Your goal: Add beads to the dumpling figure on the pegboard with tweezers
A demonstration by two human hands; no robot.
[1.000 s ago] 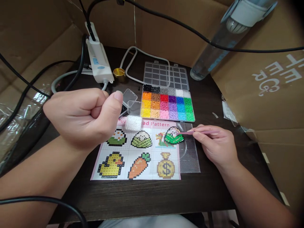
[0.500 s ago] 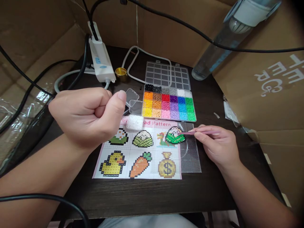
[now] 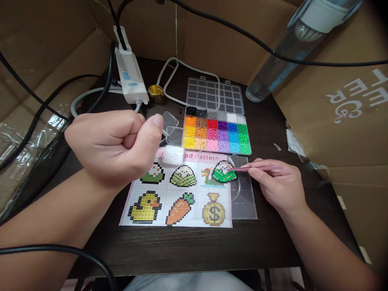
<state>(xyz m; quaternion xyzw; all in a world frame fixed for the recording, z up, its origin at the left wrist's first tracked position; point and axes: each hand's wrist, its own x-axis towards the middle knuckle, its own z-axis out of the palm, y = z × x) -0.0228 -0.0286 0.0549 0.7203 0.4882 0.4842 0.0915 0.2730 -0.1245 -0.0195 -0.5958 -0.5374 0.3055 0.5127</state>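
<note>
My right hand pinches pink tweezers, whose tip points left onto a green, white and black bead figure. That figure lies on a clear pegboard, which overlaps the right part of a printed bead pattern sheet. Whether the tip grips a bead is too small to tell. My left hand is a closed fist raised over the sheet's left side, with no object showing in it. A small clear box of white beads sits at the sheet's top edge.
Behind the sheet is a compartment box of coloured beads, its clear lid folded back. A gold cup and white power strip stand back left. A bottle leans back right. Black cables hang across; cardboard walls surround the table.
The tweezers' tip has shifted very slightly on the bead figure. The view has moved a little; my left fist keeps its shape.
</note>
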